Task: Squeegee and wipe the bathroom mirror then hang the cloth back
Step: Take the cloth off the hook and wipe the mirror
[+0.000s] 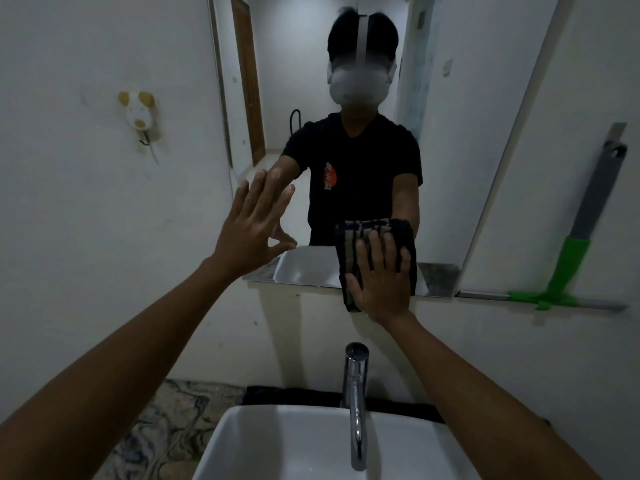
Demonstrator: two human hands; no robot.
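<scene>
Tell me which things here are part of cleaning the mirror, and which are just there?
Part of the job: mirror, cloth under the right hand, left hand, squeegee.
Just there: tap, sink, wall hook.

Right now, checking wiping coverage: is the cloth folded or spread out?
Folded. The cloth is a thick compact pad under the right hand, pressed flat on the mirror.

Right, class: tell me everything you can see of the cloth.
The cloth is dark with paler stripes, soft-looking fabric, folded into a thick pad. It lies flat against the lower edge of the mirror, hanging slightly past it onto the wall below. The right hand presses it there with fingers spread straight. Nothing else touches it.
</scene>
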